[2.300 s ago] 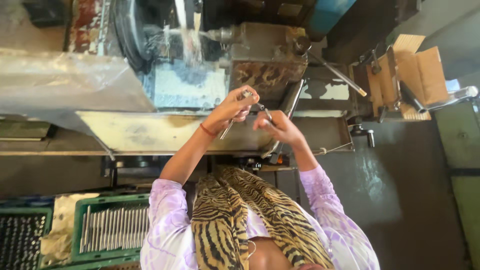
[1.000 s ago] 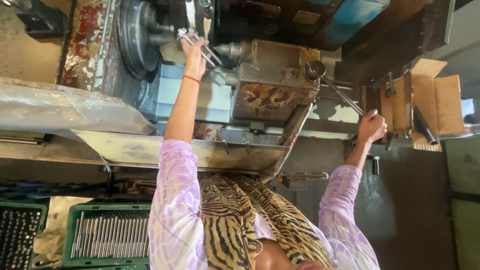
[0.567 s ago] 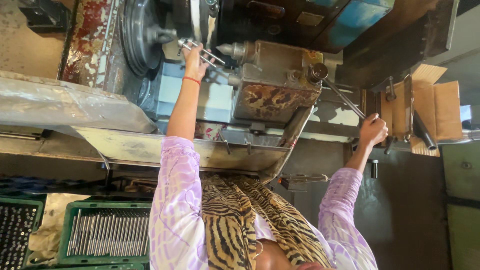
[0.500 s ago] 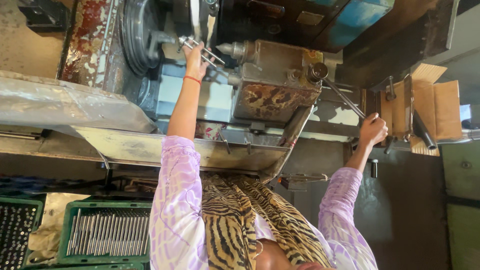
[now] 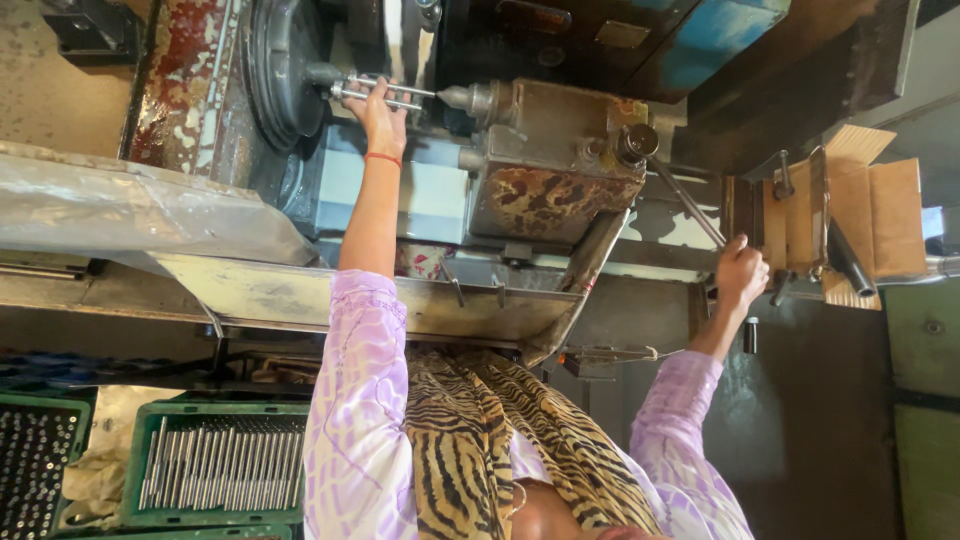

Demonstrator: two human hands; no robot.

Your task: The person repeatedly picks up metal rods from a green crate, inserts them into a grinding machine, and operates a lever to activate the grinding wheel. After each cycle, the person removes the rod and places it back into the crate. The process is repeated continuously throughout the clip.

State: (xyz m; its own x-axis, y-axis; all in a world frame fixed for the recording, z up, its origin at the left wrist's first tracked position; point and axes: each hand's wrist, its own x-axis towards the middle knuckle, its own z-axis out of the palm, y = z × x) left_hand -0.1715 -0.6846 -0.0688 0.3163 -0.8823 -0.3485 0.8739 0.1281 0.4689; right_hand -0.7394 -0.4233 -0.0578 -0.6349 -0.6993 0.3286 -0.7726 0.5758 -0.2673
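Crates first, at your lower left: a dark green crate (image 5: 40,470) cut by the frame edge, filled with small dark parts, then a lighter green crate (image 5: 215,465) holding grey metal rods laid side by side, with a crumpled pale cloth (image 5: 105,445) between the two. Above them, a clear plastic sheet (image 5: 130,210) drapes over a grey ledge, and a rust-flecked red panel (image 5: 185,95) stands beside the dark round chuck (image 5: 275,80).

Your left hand (image 5: 378,105), red thread at the wrist, reaches up with fingers clamped on a pair of thin metal rods (image 5: 385,92) lying between the chuck and the pointed centre of the rusty tailstock block (image 5: 545,160). The rods have little room on either side.

Below runs a long steel tray (image 5: 450,305), its edge close to your striped scarf (image 5: 500,440).

Your right hand (image 5: 740,275) is closed around the end of a slanted lever (image 5: 685,200) rising from the tailstock. Just right of it sits an open brown cardboard box (image 5: 860,215), flaps up, holding a dark tube. Dark open floor lies beneath.
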